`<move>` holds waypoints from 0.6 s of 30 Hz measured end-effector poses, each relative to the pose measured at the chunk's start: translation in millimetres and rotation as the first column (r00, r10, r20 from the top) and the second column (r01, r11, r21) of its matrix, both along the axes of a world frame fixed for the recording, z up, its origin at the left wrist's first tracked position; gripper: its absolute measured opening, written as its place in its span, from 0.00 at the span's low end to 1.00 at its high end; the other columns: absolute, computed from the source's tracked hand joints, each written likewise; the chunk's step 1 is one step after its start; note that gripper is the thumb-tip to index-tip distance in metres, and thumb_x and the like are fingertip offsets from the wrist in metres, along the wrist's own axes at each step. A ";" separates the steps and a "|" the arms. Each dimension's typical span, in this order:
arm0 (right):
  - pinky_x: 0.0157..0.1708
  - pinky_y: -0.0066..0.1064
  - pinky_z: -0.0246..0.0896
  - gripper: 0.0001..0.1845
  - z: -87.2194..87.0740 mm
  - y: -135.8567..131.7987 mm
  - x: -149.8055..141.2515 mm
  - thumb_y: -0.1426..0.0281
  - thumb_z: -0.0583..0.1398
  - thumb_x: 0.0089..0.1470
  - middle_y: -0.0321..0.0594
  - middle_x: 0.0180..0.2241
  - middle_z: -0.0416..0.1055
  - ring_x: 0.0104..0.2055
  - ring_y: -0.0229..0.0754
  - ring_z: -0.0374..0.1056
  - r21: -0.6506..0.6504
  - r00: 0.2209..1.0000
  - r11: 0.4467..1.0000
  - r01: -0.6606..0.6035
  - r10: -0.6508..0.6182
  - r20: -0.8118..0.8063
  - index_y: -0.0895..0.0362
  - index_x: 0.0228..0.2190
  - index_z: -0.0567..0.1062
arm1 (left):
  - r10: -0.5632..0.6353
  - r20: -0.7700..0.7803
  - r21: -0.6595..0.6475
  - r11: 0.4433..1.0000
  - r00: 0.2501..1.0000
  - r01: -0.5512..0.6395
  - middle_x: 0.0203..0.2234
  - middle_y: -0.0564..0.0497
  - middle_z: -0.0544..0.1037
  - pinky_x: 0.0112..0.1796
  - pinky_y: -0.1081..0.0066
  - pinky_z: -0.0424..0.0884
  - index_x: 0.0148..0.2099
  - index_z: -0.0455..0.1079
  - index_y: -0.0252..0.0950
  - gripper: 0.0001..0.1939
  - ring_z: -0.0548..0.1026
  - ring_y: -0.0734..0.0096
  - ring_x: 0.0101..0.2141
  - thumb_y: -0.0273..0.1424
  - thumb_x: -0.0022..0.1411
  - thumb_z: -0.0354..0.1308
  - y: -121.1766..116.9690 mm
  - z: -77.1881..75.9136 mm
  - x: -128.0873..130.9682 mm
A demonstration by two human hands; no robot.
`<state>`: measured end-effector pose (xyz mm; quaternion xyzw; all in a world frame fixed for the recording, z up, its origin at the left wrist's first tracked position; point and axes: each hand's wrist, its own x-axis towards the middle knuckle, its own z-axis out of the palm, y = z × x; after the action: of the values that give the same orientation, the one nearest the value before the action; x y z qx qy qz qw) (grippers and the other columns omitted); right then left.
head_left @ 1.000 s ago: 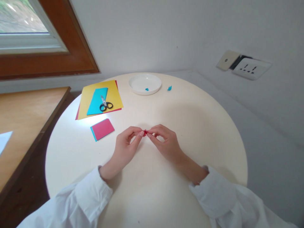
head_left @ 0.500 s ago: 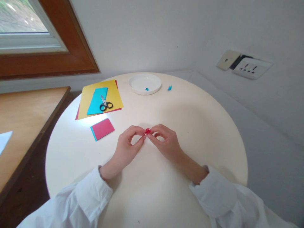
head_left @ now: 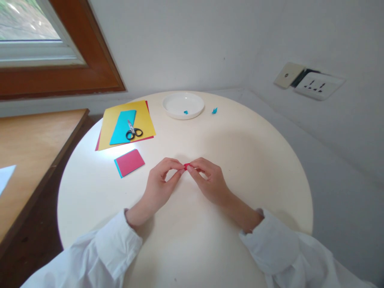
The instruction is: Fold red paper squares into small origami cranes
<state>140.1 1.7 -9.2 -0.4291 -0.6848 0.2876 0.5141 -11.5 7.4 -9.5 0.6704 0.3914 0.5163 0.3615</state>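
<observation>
Red folded paper (head_left: 187,165), nearer the person than the white plate (head_left: 178,105), appears pinched in the nearly closed fingertips of left hand (head_left: 161,176) and right hand (head_left: 211,178); uneven pulling could tear it.

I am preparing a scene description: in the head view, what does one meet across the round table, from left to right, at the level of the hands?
Pinkish-red card, left hand, small red piece, right hand.

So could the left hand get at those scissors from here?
Probably yes: the scissors lie uncovered atop the coloured sheets, with nothing standing in between, though the left hand would first have to release the small red piece.
</observation>
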 end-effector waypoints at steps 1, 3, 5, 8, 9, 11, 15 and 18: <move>0.28 0.28 0.65 0.08 0.2 0.3 0.2 0.69 0.56 0.54 0.38 0.26 0.71 0.30 0.36 0.67 -0.010 1.000 1.000 -0.002 0.002 0.001 0.56 0.26 0.72 | 0.007 -0.003 0.001 1.000 1.000 -0.007 0.29 0.49 0.74 0.35 0.69 0.69 0.32 0.71 0.36 0.02 0.73 0.70 0.33 0.26 0.55 0.58 0.0 0.3 0.1; 0.29 0.28 0.65 0.08 0.1 0.7 0.7 0.69 0.56 0.54 0.38 0.27 0.72 0.30 0.37 0.68 -0.022 1.000 1.000 0.003 -0.003 0.006 0.56 0.26 0.72 | 0.021 -0.007 0.000 1.000 1.000 -0.021 0.29 0.49 0.74 0.35 0.69 0.69 0.32 0.71 0.36 0.01 0.73 0.70 0.32 0.26 0.55 0.58 0.2 0.6 0.3; 0.29 0.28 0.66 0.07 -0.5 1.2 0.7 0.69 0.56 0.54 0.38 0.27 0.72 0.31 0.37 0.68 -0.018 1.000 1.000 -0.002 0.002 -0.003 0.56 0.27 0.73 | 0.036 -0.011 -0.006 0.999 0.999 -0.036 0.29 0.49 0.74 0.35 0.70 0.69 0.32 0.71 0.36 0.01 0.73 0.70 0.32 0.26 0.55 0.58 0.4 0.5 0.4; 0.29 0.28 0.66 0.03 -1.8 2.1 0.0 0.71 0.59 0.51 0.38 0.29 0.73 0.32 0.37 0.69 0.005 1.000 1.000 -0.020 0.020 -0.018 0.56 0.28 0.73 | 0.061 -0.013 -0.038 0.997 0.998 -0.062 0.28 0.49 0.74 0.35 0.70 0.69 0.32 0.70 0.35 0.01 0.72 0.71 0.32 0.26 0.55 0.58 0.5 0.2 0.5; 0.29 0.28 0.66 0.02 -2.1 2.4 -0.3 0.72 0.59 0.50 0.39 0.29 0.74 0.33 0.38 0.69 0.010 1.000 1.000 -0.022 0.023 -0.017 0.56 0.28 0.74 | 0.071 -0.007 -0.051 0.996 0.997 -0.071 0.28 0.50 0.74 0.35 0.70 0.69 0.32 0.69 0.35 0.01 0.72 0.71 0.31 0.26 0.55 0.58 0.4 0.5 0.7; 0.28 0.27 0.66 0.02 -2.4 2.9 -0.9 0.72 0.59 0.50 0.39 0.28 0.73 0.32 0.38 0.70 0.004 1.000 1.000 -0.018 0.018 -0.017 0.56 0.28 0.74 | 0.084 0.020 -0.069 0.994 0.996 -0.082 0.27 0.51 0.73 0.34 0.72 0.69 0.32 0.68 0.35 0.02 0.72 0.72 0.30 0.25 0.54 0.58 0.0 1.7 1.4; 0.28 0.28 0.66 0.03 -2.1 2.8 -0.9 0.73 0.59 0.50 0.38 0.28 0.73 0.32 0.37 0.69 -0.003 1.000 1.000 -0.016 0.016 -0.020 0.56 0.28 0.74 | 0.063 0.035 -0.097 0.993 0.997 -0.060 0.27 0.52 0.72 0.33 0.73 0.69 0.33 0.66 0.35 0.03 0.71 0.74 0.30 0.25 0.54 0.57 -0.8 5.0 2.7; 0.28 0.27 0.66 0.03 -1.9 2.5 -0.3 0.73 0.59 0.50 0.38 0.28 0.73 0.31 0.37 0.69 -0.023 1.000 1.000 -0.018 0.018 -0.022 0.56 0.28 0.74 | 0.043 -0.007 -0.135 0.990 0.999 -0.044 0.28 0.51 0.73 0.31 0.74 0.68 0.34 0.67 0.34 0.02 0.71 0.74 0.30 0.25 0.56 0.56 -1.4 5.8 2.6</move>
<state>139.8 4.2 -11.1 -0.4258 -0.6796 0.3047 0.5138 -9.0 6.0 -3.7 0.6366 0.4408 0.4952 0.3940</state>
